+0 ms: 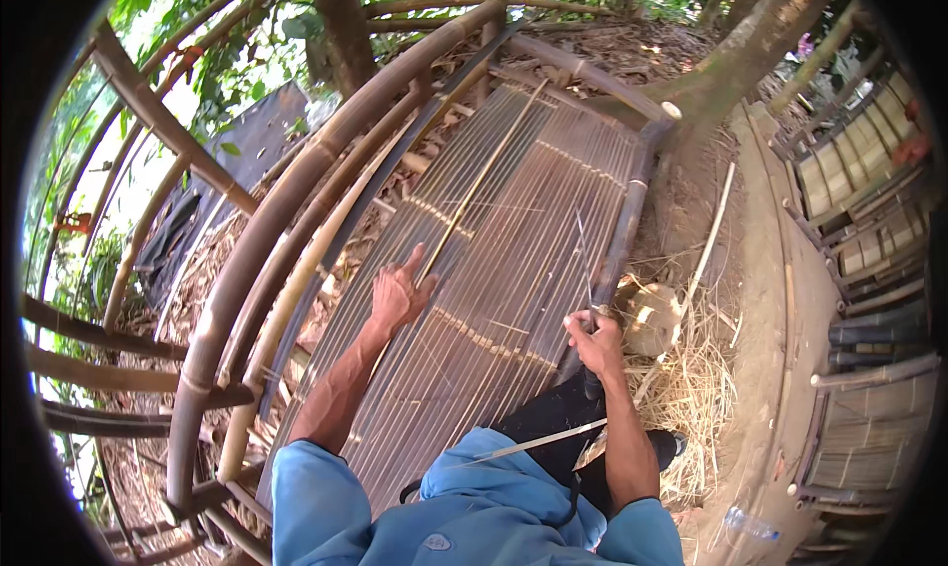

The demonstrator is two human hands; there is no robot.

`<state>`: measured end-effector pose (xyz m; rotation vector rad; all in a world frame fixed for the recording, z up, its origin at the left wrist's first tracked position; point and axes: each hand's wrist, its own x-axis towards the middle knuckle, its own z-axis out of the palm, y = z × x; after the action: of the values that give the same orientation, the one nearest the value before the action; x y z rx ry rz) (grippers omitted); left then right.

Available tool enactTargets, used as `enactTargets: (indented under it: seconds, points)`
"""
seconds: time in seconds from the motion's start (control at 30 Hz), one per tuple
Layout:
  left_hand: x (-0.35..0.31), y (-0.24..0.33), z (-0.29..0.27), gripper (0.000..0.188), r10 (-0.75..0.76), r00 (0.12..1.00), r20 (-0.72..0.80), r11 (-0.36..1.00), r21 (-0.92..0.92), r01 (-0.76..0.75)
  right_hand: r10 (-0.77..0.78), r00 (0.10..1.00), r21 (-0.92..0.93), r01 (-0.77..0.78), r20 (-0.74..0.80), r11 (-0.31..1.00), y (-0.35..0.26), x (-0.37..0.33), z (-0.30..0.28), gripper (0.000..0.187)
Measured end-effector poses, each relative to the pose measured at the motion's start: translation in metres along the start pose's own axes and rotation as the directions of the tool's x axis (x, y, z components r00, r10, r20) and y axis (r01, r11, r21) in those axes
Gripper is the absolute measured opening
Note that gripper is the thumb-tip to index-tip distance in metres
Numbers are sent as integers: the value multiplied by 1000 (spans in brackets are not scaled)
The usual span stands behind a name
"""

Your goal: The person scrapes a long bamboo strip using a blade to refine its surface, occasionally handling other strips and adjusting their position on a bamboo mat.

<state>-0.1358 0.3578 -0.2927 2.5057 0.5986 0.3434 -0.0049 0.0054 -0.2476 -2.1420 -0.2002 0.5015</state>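
Note:
I sit on a long bench of narrow bamboo slats (513, 191) tied with pale lashings. My left hand (398, 294) reaches over the slats with its index finger stretched out and thumb apart, beside a yellowish bamboo strip (481, 183) that runs lengthwise. Whether it touches the strip I cannot tell. Near the bench's right edge, my right hand (595, 343) is closed round the dark handle of a knife (585, 253). The thin blade points away from me. Across my lap lies a pale flat bamboo strip (538, 443).
Thick bamboo rails (259, 210) curve along the bench's left side. To the right are a round wood block (653, 319), a heap of shavings (691, 398) and a plastic bottle (752, 525) on bare earth. A tree trunk (731, 67) leans beyond; another bamboo structure (869, 141) stands far right.

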Motion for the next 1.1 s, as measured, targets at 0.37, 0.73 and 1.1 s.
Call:
enactTargets:
  seconds: [0.37, 0.73, 1.1]
  points:
    - [-250, -75, -22, 73, -368, 917, 151, 923, 176, 341, 25, 975, 96, -47, 219, 994, 1, 11, 88, 26]
    - [-305, -39, 19, 29, -358, 873, 331, 928, 25, 371, -61, 989, -188, 86, 137, 978, -33, 54, 188, 46]
    - [-310, 23, -57, 17, -423, 905, -43, 880, -258, 399, -83, 969, 6, 83, 233, 996, -87, 54, 240, 71]
